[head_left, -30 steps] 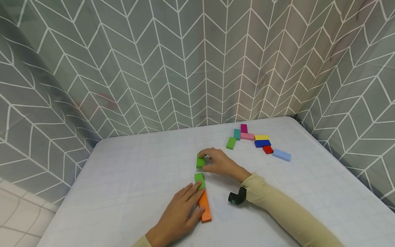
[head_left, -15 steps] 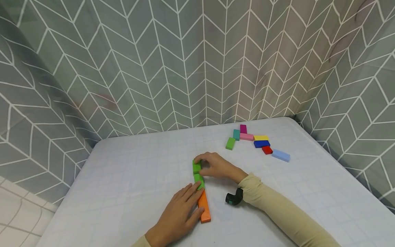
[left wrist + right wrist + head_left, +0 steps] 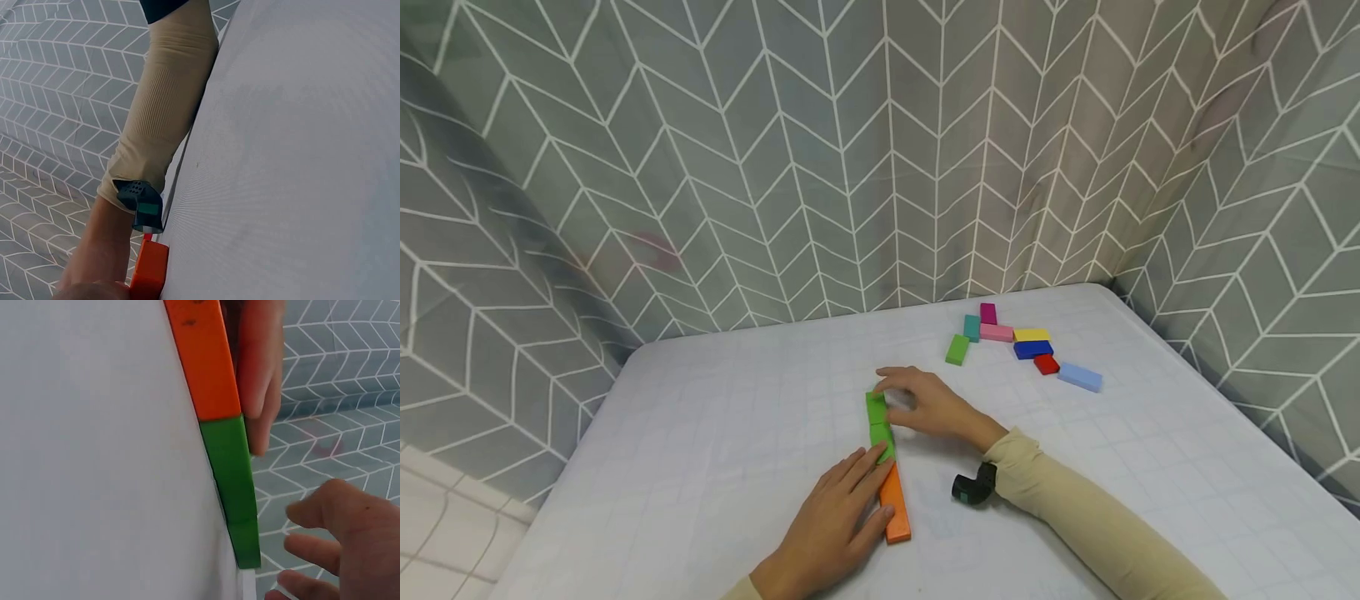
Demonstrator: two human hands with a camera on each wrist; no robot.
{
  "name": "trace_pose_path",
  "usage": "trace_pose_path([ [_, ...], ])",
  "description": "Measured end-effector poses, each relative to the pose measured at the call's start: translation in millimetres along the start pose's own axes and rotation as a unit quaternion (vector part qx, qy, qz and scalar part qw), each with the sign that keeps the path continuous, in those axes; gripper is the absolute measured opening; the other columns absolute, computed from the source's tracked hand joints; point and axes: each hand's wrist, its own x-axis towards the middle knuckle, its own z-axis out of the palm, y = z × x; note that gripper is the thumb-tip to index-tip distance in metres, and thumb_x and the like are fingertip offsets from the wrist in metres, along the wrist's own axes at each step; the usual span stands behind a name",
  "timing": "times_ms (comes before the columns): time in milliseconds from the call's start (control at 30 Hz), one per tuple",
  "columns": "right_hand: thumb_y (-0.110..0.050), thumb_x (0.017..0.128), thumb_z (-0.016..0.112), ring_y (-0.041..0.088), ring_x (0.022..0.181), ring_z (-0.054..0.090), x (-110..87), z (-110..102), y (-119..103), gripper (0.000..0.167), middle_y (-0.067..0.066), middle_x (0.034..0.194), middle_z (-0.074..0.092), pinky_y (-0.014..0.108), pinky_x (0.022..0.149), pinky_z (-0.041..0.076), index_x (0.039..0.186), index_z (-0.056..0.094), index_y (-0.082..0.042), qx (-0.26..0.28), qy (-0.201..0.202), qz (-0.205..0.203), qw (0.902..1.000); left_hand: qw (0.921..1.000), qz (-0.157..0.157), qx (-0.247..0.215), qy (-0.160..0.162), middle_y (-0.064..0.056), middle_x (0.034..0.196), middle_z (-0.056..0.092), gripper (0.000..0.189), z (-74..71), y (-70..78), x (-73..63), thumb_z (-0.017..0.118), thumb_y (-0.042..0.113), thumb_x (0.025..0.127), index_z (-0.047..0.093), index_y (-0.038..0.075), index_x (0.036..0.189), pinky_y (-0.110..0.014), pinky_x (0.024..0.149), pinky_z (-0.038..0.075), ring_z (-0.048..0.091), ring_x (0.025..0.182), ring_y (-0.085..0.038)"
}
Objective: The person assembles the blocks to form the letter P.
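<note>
An orange block [image 3: 895, 504] and two green blocks stand end to end in a line on the table. The near green block [image 3: 882, 438] adjoins the orange one, and the far green block [image 3: 876, 407] touches its other end. My left hand [image 3: 835, 521] lies with extended fingers along the left side and top of the orange and near green blocks, partly covering their join. By the far green block is my right hand [image 3: 928, 406], its thumb and fingers spread apart. A gap shows between those fingers [image 3: 312, 550] and the green blocks in the right wrist view.
A loose group of blocks lies at the back right: green [image 3: 957, 350], teal [image 3: 972, 327], magenta [image 3: 988, 313], pink [image 3: 996, 332], yellow [image 3: 1032, 335], dark blue [image 3: 1033, 349], red [image 3: 1047, 364] and light blue [image 3: 1080, 377]. A patterned curtain [image 3: 850, 167] hangs behind the table.
My right hand brought the far green block nearer until it met the near one, then loosened its fingers from it. The left hand stays on the blocks.
</note>
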Motion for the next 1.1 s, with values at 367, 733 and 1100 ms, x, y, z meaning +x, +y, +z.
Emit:
trace_pose_path([
  [367, -0.013, 0.095, 0.072, 0.038, 0.143, 0.041, -19.2, -33, 28, 0.043, 0.018, 0.153, 0.05, 0.059, 0.115, 0.035, 0.136, 0.064, -0.002, -0.135, 0.07, 0.118, 0.9812, 0.9999, -0.007, 0.011, 0.002, -0.002, 0.167, 0.032, 0.058, -1.3, -1.1, -6.0, 0.043, 0.048, 0.111, 0.05, 0.012, 0.156, -0.053, 0.114, 0.037, 0.038, 0.147, -0.029],
  [733, -0.015, 0.095, 0.071, 0.04, 0.134, 0.048, -38.3, -57, 50, 0.045, 0.02, 0.143, 0.057, 0.061, 0.107, 0.044, 0.137, 0.062, -0.001, -0.195, 0.051, 0.206, 0.9577, 0.9999, -0.003, 0.009, 0.004, -0.002, 0.168, 0.032, 0.058, -1.3, -0.2, -5.5, 0.044, 0.048, 0.111, 0.05, 0.012, 0.156, -0.052, 0.115, 0.037, 0.038, 0.148, -0.028],
  [1100, -0.016, 0.096, 0.071, 0.036, 0.132, 0.05, -38.3, -65, 52, 0.036, 0.017, 0.144, 0.054, 0.057, 0.105, 0.047, 0.13, 0.06, -0.008, -0.132, 0.011, 0.225, 0.9654, 0.9999, -0.003, 0.012, -0.003, -0.001, 0.168, 0.031, 0.059, -1.5, 0.5, -3.4, 0.042, 0.049, 0.111, 0.048, 0.012, 0.157, -0.052, 0.115, 0.036, 0.037, 0.148, -0.028],
])
